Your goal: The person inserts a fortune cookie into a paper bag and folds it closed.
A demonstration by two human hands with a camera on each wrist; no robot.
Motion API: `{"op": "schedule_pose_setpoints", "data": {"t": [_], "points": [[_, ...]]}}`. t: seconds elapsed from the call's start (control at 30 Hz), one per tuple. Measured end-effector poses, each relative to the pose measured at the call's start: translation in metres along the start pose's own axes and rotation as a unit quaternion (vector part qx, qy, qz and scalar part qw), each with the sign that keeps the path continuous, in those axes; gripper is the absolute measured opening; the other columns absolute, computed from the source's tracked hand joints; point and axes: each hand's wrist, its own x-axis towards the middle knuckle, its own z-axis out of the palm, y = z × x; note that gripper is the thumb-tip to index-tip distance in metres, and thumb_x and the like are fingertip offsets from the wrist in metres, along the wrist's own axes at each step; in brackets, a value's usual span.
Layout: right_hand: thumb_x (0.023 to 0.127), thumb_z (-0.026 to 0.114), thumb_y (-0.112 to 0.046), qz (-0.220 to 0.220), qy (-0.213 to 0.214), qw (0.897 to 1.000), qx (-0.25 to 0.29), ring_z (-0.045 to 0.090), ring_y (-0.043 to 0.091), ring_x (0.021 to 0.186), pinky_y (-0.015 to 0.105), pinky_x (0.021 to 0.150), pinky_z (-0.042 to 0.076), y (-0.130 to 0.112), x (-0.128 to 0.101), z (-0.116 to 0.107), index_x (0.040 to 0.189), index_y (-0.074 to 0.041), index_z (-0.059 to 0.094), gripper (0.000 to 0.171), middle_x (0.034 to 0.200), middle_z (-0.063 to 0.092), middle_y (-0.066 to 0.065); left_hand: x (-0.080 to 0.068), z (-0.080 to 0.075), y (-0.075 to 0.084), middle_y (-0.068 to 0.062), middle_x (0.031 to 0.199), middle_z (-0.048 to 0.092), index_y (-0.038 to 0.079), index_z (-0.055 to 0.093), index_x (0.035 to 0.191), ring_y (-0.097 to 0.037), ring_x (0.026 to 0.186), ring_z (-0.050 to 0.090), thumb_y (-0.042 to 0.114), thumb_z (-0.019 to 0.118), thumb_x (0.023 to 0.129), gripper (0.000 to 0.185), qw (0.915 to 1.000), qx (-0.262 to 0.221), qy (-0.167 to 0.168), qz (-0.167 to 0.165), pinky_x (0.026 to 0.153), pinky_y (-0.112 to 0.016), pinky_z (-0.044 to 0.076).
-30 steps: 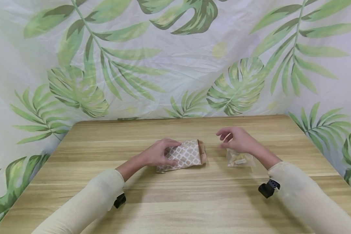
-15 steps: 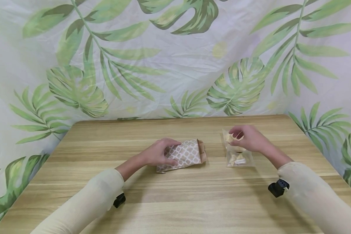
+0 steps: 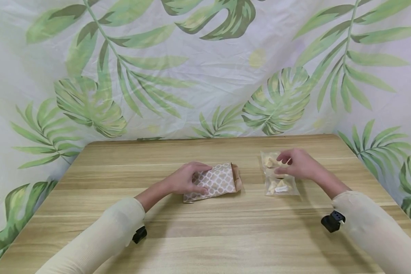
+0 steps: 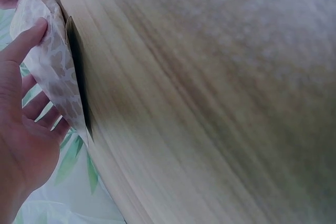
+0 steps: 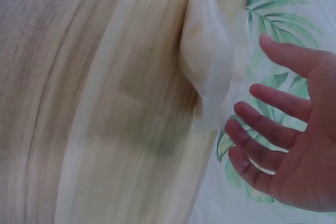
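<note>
A brown paper bag (image 3: 217,180) with a white lattice pattern lies on the table, its mouth facing right. My left hand (image 3: 186,179) holds its left end, thumb on the near side and fingers at the far side; the left wrist view shows the thumb (image 4: 34,35) against the paper. To the right, two clear plastic packets lie one behind the other, holding pale yellow folded pieces. The near packet (image 3: 281,186) has a white slip inside. Over the far packet (image 3: 270,161) hovers my right hand (image 3: 296,164), fingers loosely bent and holding nothing; in the right wrist view a gap separates it from a packet (image 5: 210,56).
The wooden table (image 3: 205,236) reaches back to a white cloth (image 3: 219,83) printed with green leaves, which also hangs at both sides. Black wrist cameras sit under the left sleeve (image 3: 102,232) and the right sleeve (image 3: 366,217).
My right hand has moved right from between the bag and the packets. The far packet now lies behind the near one, out of the hand. My left hand and the bag have stayed put.
</note>
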Motion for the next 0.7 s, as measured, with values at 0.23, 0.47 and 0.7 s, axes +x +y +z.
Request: {"op": "schedule_pose_setpoints", "data": {"t": [0.23,0.47,0.7], "points": [[0.082,0.085,-0.049,0.072,-0.021,0.997,-0.03,0.064,0.033,0.09,0.046,0.077,0.055,-0.001,-0.003,0.008,0.107,0.007,0.068,0.063,0.097,0.068,0.021,-0.001,0.0,0.0,-0.021,0.143,0.061,-0.005,0.058,0.142,-0.04,0.136,0.053,0.03,0.09,0.08,0.077,1.0,-0.001,0.0,-0.005,0.118,-0.054,0.039],[0.082,0.077,-0.066,0.108,-0.005,0.993,-0.057,0.058,0.024,0.077,0.034,0.062,0.049,-0.002,-0.003,0.021,0.111,0.005,0.067,0.077,0.092,0.067,0.014,0.0,0.002,-0.002,-0.02,0.143,0.061,-0.004,0.058,0.142,-0.04,0.137,0.053,0.031,0.089,0.08,0.077,1.0,0.001,0.0,-0.006,0.118,-0.054,0.039],[0.078,0.071,-0.078,0.135,0.012,0.985,-0.108,0.062,0.028,0.081,0.036,0.056,0.048,-0.004,-0.001,0.028,0.114,0.002,0.068,0.088,0.104,0.069,0.02,-0.001,0.002,-0.003,-0.02,0.143,0.061,-0.004,0.059,0.142,-0.04,0.136,0.053,0.031,0.089,0.08,0.077,1.0,-0.002,0.001,-0.005,0.118,-0.055,0.038]]}}
